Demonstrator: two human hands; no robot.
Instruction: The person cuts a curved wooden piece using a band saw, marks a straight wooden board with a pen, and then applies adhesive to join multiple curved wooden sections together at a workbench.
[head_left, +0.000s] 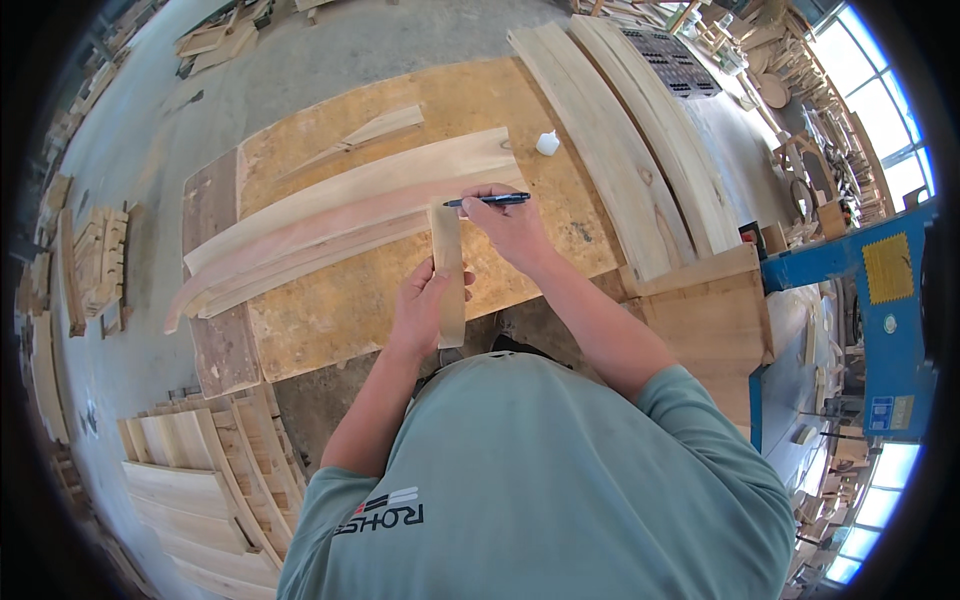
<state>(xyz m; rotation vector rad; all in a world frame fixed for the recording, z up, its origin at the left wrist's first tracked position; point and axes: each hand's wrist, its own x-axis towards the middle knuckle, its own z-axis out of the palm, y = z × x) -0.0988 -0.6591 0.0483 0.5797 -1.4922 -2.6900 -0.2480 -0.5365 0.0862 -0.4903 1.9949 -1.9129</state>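
Observation:
My left hand (pixel 423 308) is closed around a short, flat strip of wood (pixel 449 250), held upright in front of my body over the near edge of the worktable. A dark pen (pixel 505 199) is pinched in my right hand (pixel 508 228), its tip pointing left at the strip's upper end. Whether the tip touches the wood, I cannot tell. Beyond my hands, long pale boards (pixel 350 195) lie side by side across the worktable (pixel 300 335). A thin, tapering offcut (pixel 385 125) rests behind them.
A small white container (pixel 547 143) stands near the table's right side. Two long, thick planks (pixel 620 150) run along that side. Farther right is a blue machine frame (pixel 890 330). Stacked wooden panels (pixel 190 490) sit at the lower left, and more timber lines the workshop's edges.

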